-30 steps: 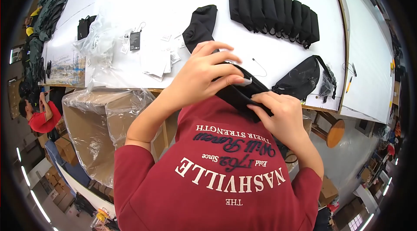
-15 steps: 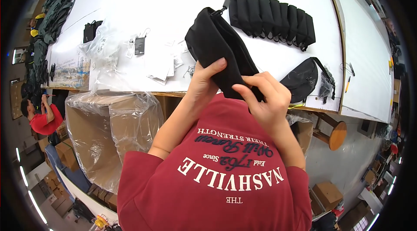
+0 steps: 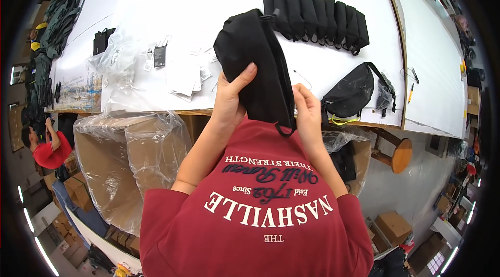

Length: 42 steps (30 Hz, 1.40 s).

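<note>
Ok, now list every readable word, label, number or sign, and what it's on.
Dark red shirt: big white and dark lettering, upside down, clear enough to read; I won't copy its wording.
Black hang tag: pale print, too small to read.
White labels: print too small to read.
Black waist bag: any marking too small to make out.
Black pouch in the hands: no lettering visible.

Holding a black pouch (image 3: 255, 53) in the left hand (image 3: 229, 99), touching its side with the right hand (image 3: 308, 111), facing a white counter (image 3: 166, 3) with a row of pouches (image 3: 319, 19)
</note>
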Motion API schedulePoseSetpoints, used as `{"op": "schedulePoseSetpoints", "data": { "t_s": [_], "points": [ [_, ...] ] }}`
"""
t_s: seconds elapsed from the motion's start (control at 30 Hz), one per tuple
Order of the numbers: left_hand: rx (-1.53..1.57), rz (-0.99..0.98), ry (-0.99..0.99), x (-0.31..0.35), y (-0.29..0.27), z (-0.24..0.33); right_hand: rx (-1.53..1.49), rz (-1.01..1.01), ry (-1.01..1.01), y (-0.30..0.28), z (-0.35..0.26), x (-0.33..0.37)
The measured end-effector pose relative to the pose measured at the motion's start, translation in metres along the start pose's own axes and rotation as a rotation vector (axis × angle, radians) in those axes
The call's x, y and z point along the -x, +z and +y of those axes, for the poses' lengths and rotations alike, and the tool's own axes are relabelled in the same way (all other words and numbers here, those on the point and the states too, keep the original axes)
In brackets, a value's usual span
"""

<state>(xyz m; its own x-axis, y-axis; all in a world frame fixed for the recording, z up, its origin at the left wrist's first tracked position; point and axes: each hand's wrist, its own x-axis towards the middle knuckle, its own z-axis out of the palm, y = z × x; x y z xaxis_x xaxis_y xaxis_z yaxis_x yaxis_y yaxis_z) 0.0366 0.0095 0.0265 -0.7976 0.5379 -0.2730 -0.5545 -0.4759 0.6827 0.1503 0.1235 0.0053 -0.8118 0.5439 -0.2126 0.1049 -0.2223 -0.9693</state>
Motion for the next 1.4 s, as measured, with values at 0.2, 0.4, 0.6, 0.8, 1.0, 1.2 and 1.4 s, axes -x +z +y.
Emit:
{"op": "schedulePoseSetpoints", "data": {
  "t_s": [0.2, 0.4, 0.6, 0.8, 1.0, 1.2, 1.4],
  "points": [
    [-0.101, -0.122, -0.152, 0.005, 0.003, 0.006, 0.438, 0.164, -0.818, -0.01, -0.076, -0.031],
    [-0.189, -0.138, -0.204, 0.013, 0.009, 0.009, 0.773, 0.064, -0.908, -0.014, -0.089, -0.04],
    [-0.097, -0.026, -0.222, 0.006, 0.007, 0.004, 0.932, -0.167, -0.933, -0.012, -0.09, -0.023],
    [0.113, -0.045, -0.328, -0.012, -0.004, 0.006, 0.835, -0.398, -0.805, -0.008, -0.087, -0.006],
    [0.233, -0.054, -0.391, -0.022, -0.01, 0.004, 0.776, -0.527, -0.732, -0.009, -0.087, -0.002],
    [0.384, -0.099, -0.442, -0.03, -0.019, 0.0, 0.747, -0.576, -0.656, -0.011, -0.085, 0.001],
    [0.34, -0.074, -0.47, -0.026, -0.011, -0.003, 0.746, -0.594, -0.602, -0.014, -0.085, 0.002]
  ]
}}
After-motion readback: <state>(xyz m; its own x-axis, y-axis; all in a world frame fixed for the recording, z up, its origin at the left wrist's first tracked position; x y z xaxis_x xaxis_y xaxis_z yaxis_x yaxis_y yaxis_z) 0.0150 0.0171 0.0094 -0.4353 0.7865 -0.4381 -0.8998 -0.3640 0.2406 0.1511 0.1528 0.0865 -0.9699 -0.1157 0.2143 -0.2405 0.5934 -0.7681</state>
